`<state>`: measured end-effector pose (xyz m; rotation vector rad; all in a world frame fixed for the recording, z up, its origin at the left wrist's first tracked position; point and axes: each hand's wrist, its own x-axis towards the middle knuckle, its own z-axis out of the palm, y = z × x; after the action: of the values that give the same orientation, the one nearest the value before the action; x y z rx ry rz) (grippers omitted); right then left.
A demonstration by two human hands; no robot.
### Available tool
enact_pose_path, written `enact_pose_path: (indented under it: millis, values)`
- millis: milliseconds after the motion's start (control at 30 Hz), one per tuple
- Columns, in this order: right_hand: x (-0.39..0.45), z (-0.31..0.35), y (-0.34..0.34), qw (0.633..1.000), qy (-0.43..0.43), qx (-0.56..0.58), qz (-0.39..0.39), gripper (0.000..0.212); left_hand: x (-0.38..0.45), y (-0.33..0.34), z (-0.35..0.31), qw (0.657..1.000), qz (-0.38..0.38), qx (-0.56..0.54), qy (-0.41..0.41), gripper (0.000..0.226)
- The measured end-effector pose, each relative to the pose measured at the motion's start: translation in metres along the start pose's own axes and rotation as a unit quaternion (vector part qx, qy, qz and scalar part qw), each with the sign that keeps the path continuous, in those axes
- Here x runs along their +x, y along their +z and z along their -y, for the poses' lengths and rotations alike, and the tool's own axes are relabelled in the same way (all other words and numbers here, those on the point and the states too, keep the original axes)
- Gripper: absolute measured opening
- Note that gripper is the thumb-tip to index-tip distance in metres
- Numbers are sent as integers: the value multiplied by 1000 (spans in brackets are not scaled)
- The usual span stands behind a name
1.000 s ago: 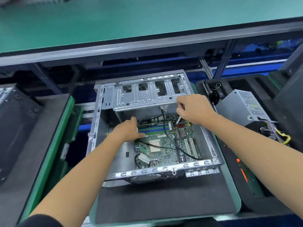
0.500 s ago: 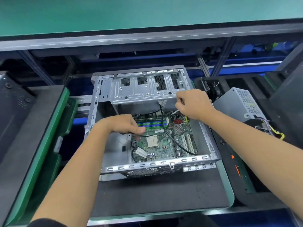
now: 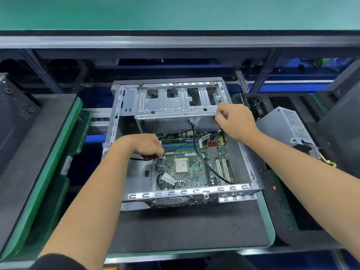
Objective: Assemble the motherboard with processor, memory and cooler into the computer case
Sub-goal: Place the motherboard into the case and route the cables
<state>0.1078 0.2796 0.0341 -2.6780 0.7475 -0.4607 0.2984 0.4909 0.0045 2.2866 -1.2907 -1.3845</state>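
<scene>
Motherboard (image 3: 187,164) lies flat inside the open computer case (image 3: 251,168) at the centre of the frame, toward the right side of the case floor, with bare metal floor visible to its left. Processor (image 3: 181,166) sits in its socket near the middle of the board, uncovered. Blue and green memory slots (image 3: 181,146) run across the upper part of the board, and a black cable (image 3: 206,162) crosses the board diagonally from the upper middle to the lower right. Left hand (image 3: 143,146) is at the upper left corner of the board, fingers curled and pinching a dark cable end (image 3: 150,157); what it is fixed to is hidden beneath the fingers. Right hand (image 3: 234,120) is at the upper right of the case, just below the drive cage (image 3: 175,103), fingers curled in a closed grip, apparently on a thin black lead, though the view is too poor to confirm. Case rests on a dark mat (image 3: 185,228) on a green-edged tray. Grey power supply (image 3: 286,125) lies at the right of the frame, apart from the case, with coloured wires beside it.
</scene>
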Motion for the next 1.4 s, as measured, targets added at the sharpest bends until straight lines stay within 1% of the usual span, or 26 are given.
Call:
enact_pose_path:
  millis: [67, 133, 167, 233, 300, 333, 400, 467, 600, 667, 733, 800, 967, 1067, 1133, 1200, 1267, 1333, 1400]
  values:
    - [0, 1, 0, 1000, 1, -4, 3, 18, 3, -1, 7, 998, -31, 54, -30, 26]
    - [-1, 1, 0, 1000, 0, -7, 6, 18, 5, -3, 11, 991, -105, 78, -36, 31]
    - [-1, 1, 0, 1000, -2, -11, 7, 18, 7, -5, 11, 985, -155, 74, -31, 32]
    - [-1, 1, 1, 1000, -5, -20, 7, 17, 9, -7, 11, 968, -244, 50, -15, 26]
    - [0, 0, 1, 1000, -6, -25, 5, 17, 15, -4, 8, 957, -284, 54, -12, 20]
    - [0, 0, 1, 1000, -6, -27, 5, 17, 19, -2, 6, 956, -284, 69, -20, 17]
    - [0, -1, 1, 1000, -6, -29, 6, 17, 29, 2, 0, 960, -258, 97, -49, 17]
    - [0, -1, 1, 999, -9, -32, 8, 17, 40, 4, -5, 966, -228, 94, -83, 28]
    - [0, -1, 1, 999, -14, -42, 9, 16, 55, 5, -6, 967, -203, 86, -126, 42]
    - [0, -2, 1, 999, -16, -39, 10, 16, 58, 9, -7, 970, -175, 110, -131, 41]
    - [1, -3, 1, 999, -16, -35, 10, 16, 60, 9, -8, 967, -164, 148, -128, 41]
    - [1, -3, 1, 999, -16, -32, 10, 17, 60, 6, -8, 966, -159, 157, -129, 43]
    - [1, -3, 1, 999, -12, -33, 12, 16, 57, 3, -9, 968, -166, 115, -149, 50]
    - [1, -3, 1, 999, -10, -31, 14, 17, 52, -4, -3, 968, -173, 125, -136, 46]
    - [1, -2, 1, 999, -9, -32, 16, 17, 51, -6, 0, 970, -182, 103, -125, 42]
    - [1, -2, 1, 999, -8, -32, 17, 18, 50, -4, -1, 975, -156, 95, -126, 52]
    - [1, -2, 0, 999, -9, -34, 16, 18, 51, -3, -2, 970, -153, 135, -131, 64]
    - [1, -2, 1, 999, -10, -35, 14, 18, 53, -4, 0, 965, -169, 156, -128, 67]
    - [1, -2, 1, 999, -10, -33, 12, 18, 55, -3, 0, 965, -176, 154, -116, 63]
